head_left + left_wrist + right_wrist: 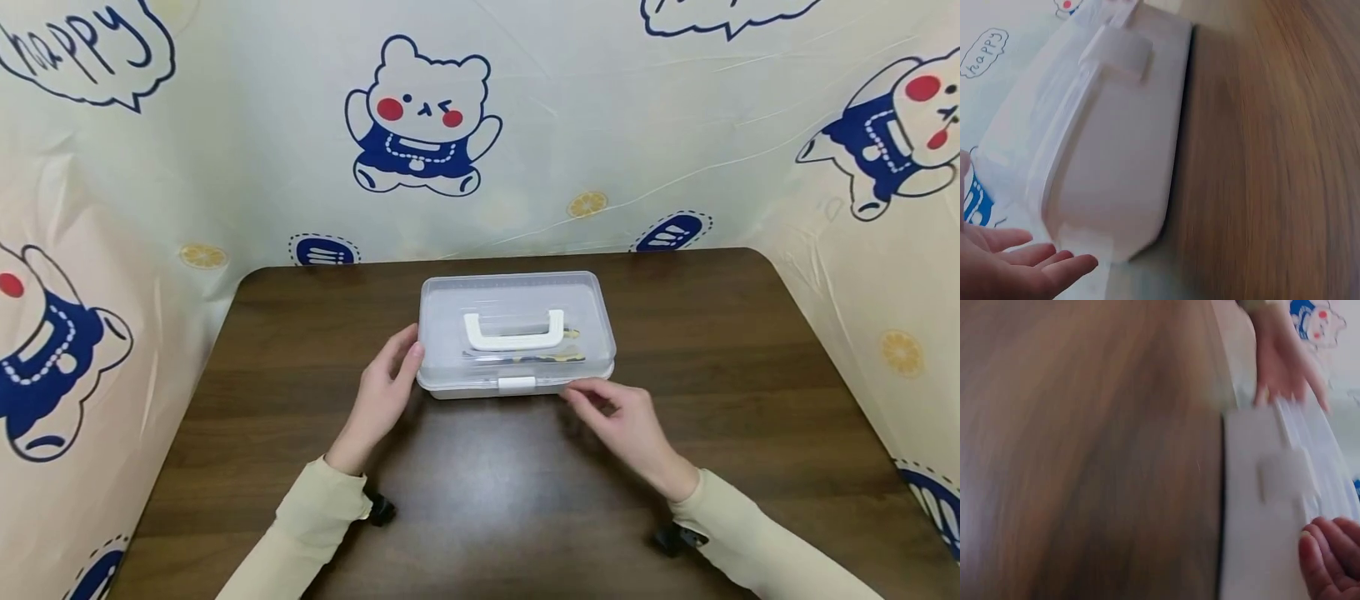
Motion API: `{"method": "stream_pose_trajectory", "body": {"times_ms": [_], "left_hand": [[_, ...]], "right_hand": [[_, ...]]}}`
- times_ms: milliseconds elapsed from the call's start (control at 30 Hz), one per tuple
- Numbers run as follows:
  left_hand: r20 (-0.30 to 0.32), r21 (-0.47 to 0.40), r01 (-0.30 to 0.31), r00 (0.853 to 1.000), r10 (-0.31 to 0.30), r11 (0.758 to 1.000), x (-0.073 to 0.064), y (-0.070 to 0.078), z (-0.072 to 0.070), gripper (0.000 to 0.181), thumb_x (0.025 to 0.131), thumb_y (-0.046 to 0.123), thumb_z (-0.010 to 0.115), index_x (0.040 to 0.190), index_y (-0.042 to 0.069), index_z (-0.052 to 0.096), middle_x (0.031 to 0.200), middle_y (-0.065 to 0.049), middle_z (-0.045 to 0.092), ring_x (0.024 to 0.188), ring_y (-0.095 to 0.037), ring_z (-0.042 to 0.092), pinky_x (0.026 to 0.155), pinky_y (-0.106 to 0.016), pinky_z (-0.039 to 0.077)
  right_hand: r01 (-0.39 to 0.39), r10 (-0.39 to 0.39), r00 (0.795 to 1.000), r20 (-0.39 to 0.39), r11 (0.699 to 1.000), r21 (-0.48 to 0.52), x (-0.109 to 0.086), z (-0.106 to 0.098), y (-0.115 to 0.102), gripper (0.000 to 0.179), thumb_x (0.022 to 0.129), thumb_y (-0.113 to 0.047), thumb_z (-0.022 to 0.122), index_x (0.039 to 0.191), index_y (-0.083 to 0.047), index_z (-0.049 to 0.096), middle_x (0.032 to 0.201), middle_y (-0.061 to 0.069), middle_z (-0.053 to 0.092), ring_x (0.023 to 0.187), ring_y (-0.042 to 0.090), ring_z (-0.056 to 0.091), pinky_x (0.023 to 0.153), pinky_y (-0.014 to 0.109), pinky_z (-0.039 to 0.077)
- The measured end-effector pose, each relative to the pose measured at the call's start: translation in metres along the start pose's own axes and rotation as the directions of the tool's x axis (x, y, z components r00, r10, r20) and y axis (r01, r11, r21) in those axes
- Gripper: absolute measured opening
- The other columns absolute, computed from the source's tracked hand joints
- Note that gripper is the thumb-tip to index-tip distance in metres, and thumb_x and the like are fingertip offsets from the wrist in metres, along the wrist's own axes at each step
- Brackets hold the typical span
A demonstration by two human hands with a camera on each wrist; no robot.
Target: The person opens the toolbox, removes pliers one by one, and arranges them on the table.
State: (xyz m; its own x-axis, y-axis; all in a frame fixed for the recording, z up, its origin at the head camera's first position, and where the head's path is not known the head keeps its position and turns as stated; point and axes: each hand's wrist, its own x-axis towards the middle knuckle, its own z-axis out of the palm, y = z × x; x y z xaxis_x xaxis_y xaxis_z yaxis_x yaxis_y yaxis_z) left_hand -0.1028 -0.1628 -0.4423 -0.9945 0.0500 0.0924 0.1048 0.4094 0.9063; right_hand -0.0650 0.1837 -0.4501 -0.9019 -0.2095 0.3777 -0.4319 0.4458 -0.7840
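Observation:
A white plastic storage box [517,333] with a translucent lid stands on the table, its lid down. A white carrying handle [516,340] lies on top, and a white latch [517,384] sits at the front middle. Through the lid, blurred yellow and dark items [551,358] show. My left hand [386,387] is at the box's left end, its fingers loosely extended in the left wrist view. By the front right corner is my right hand [626,425], with bent fingers close to the lid's edge; nothing shows in its grasp. Whether either hand touches the box I cannot tell.
The dark brown wooden table [495,500] has rounded far corners. Around its back and sides hangs a pale curtain [562,125] printed with cartoon bears. Small dark devices [381,509] are strapped under both cream sleeves [322,508].

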Motion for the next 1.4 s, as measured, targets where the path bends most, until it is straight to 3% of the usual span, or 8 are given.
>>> {"method": "stream_pose_trajectory", "body": {"times_ms": [200,333,500,700,867,1000,1200,1400], "left_hand": [[-0.039,-0.054,0.056,0.998,-0.058,0.997,0.003,0.005,0.012,0.057,0.106,0.037,0.062,0.154,0.009,0.049,0.149,-0.015,0.058,0.135,-0.029,0.058,0.112,-0.05,0.047],[-0.043,-0.094,0.07,0.996,-0.074,0.993,0.004,0.004,0.015,0.057,0.105,0.036,0.064,0.154,0.011,0.05,0.147,-0.014,0.06,0.132,-0.027,0.06,0.109,-0.048,0.049],[-0.037,-0.111,0.074,0.996,-0.078,0.991,0.006,0.005,0.015,0.057,0.104,0.035,0.065,0.155,0.012,0.05,0.149,-0.012,0.059,0.133,-0.025,0.06,0.109,-0.046,0.049],[-0.038,-0.11,0.094,0.994,-0.099,0.989,0.007,0.007,0.011,0.058,0.104,0.034,0.066,0.155,0.012,0.051,0.149,-0.012,0.059,0.135,-0.025,0.059,0.11,-0.046,0.048],[-0.022,-0.1,0.109,0.993,-0.112,0.989,0.009,0.009,0.009,0.059,0.103,0.036,0.068,0.155,0.012,0.051,0.149,-0.012,0.059,0.134,-0.026,0.059,0.109,-0.047,0.049],[-0.017,-0.1,0.111,0.993,-0.113,0.989,0.01,0.009,0.007,0.06,0.102,0.036,0.068,0.155,0.012,0.051,0.148,-0.013,0.059,0.134,-0.027,0.059,0.109,-0.048,0.05],[-0.01,-0.097,0.112,0.993,-0.113,0.989,0.01,0.007,0.008,0.061,0.103,0.036,0.067,0.156,0.012,0.049,0.15,-0.013,0.058,0.136,-0.027,0.058,0.11,-0.048,0.049],[-0.002,-0.099,0.114,0.993,-0.114,0.989,0.009,0.008,0.008,0.062,0.104,0.037,0.066,0.157,0.012,0.048,0.155,-0.011,0.053,0.138,-0.027,0.056,0.111,-0.048,0.048]], "right_hand": [[-0.235,0.223,0.963,0.152,0.97,0.069,0.006,0.028,-0.006,0.018,0.1,-0.019,0.073,0.105,-0.004,0.082,0.088,0.003,0.079,0.077,0.017,0.075,0.069,0.022,0.06],[-0.388,0.356,0.912,0.204,0.91,0.145,0.011,0.038,-0.007,0.026,0.101,-0.022,0.071,0.106,0.001,0.081,0.093,0.012,0.079,0.083,0.026,0.077,0.072,0.028,0.063],[-0.575,0.507,0.816,0.277,0.76,0.303,0.017,0.044,-0.007,0.039,0.104,-0.025,0.067,0.112,0.012,0.075,0.104,0.026,0.076,0.093,0.033,0.077,0.078,0.036,0.064],[-0.708,0.568,0.705,0.425,0.526,0.472,0.022,0.048,-0.004,0.054,0.107,-0.03,0.061,0.128,0.019,0.061,0.118,0.034,0.07,0.102,0.031,0.075,0.089,0.039,0.062],[-0.728,0.571,0.674,0.468,0.407,0.552,0.023,0.051,-0.003,0.054,0.107,-0.029,0.062,0.131,0.019,0.056,0.118,0.031,0.071,0.102,0.027,0.075,0.092,0.038,0.061],[-0.739,0.587,0.659,0.471,0.388,0.55,0.024,0.053,-0.003,0.057,0.105,-0.031,0.064,0.128,0.02,0.057,0.112,0.028,0.074,0.097,0.026,0.076,0.09,0.038,0.061],[-0.761,0.602,0.64,0.478,0.408,0.505,0.026,0.05,-0.004,0.06,0.103,-0.035,0.066,0.125,0.02,0.06,0.105,0.023,0.076,0.09,0.024,0.077,0.086,0.037,0.063],[-0.802,0.597,0.595,0.538,0.394,0.449,0.029,0.046,-0.006,0.058,0.104,-0.04,0.062,0.118,0.016,0.063,0.097,0.02,0.077,0.086,0.022,0.076,0.084,0.036,0.063]]}}
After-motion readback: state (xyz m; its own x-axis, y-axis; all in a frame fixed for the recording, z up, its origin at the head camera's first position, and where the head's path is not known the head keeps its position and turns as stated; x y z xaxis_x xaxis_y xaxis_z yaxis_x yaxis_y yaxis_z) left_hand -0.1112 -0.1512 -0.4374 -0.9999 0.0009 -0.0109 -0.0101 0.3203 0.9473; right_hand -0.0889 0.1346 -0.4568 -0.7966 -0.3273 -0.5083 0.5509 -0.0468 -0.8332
